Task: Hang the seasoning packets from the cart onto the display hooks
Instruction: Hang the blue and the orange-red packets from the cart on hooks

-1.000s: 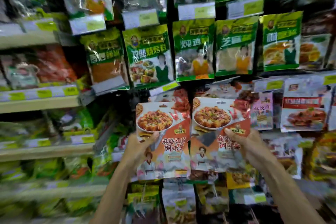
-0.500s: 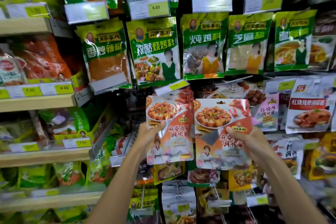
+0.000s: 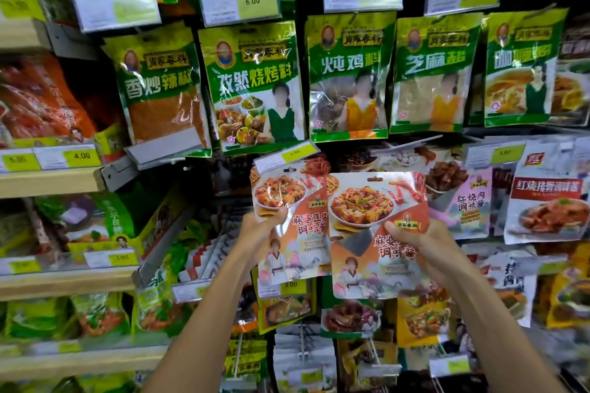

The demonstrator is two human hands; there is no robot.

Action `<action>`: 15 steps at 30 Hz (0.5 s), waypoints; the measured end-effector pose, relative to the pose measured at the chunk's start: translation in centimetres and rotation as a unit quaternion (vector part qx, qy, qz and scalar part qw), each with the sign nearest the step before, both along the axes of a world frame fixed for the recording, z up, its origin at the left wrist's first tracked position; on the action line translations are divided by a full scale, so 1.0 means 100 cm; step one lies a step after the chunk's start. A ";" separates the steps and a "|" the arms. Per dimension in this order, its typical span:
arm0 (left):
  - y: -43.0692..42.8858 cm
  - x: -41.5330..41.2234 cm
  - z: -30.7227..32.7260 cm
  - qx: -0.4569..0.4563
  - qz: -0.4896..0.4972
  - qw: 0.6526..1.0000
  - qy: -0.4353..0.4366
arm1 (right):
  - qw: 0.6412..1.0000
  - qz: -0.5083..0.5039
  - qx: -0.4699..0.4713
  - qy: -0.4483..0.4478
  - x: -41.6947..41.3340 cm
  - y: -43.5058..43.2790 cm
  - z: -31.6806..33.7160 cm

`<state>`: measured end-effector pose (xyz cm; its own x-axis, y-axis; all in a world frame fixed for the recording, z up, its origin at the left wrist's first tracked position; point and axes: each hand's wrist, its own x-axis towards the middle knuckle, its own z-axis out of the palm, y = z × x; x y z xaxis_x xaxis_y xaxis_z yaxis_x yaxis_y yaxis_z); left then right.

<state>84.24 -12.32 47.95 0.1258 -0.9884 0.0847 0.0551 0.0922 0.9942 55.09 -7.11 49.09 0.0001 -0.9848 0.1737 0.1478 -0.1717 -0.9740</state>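
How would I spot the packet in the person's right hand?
Find the row of green seasoning pouches hanging across the display wall. Below the middle pouch, the right hand pinches an orange foil packet picturing a tofu dish. It overlaps an identical packet in the left hand, lying in front and further right.

Both bare forearms rise from the lower edge, angled inward. The left hand [image 3: 259, 231] pinches the left edge of an orange-and-white glossy plastic packet [image 3: 297, 233], thumb on its front. The right hand [image 3: 429, 249], slightly lower, grips the right edge of a second orange-and-white glossy plastic packet [image 3: 373, 226], thumb laid across its face.
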 end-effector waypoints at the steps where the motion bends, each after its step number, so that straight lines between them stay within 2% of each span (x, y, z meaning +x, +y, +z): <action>1: -0.001 -0.001 0.000 0.006 0.009 1.000 0.000 | 1.000 0.005 0.001 -0.002 0.001 -0.002 0.000; 6: 0.005 -0.010 -0.004 -0.012 0.046 0.998 -0.045 | 0.999 0.044 -0.002 0.001 0.014 -0.011 -0.004; 9: 0.021 -0.010 0.003 -0.038 0.065 0.987 -0.142 | 0.999 0.051 0.001 0.017 0.027 -0.016 -0.006; 12: 0.045 0.004 0.010 -0.060 0.125 0.942 -0.304 | 0.997 0.067 0.003 0.027 0.041 -0.020 -0.006; 15: 0.074 0.024 0.033 -0.094 0.273 0.883 -0.370 | 0.996 0.088 0.008 0.014 0.055 -0.021 -0.002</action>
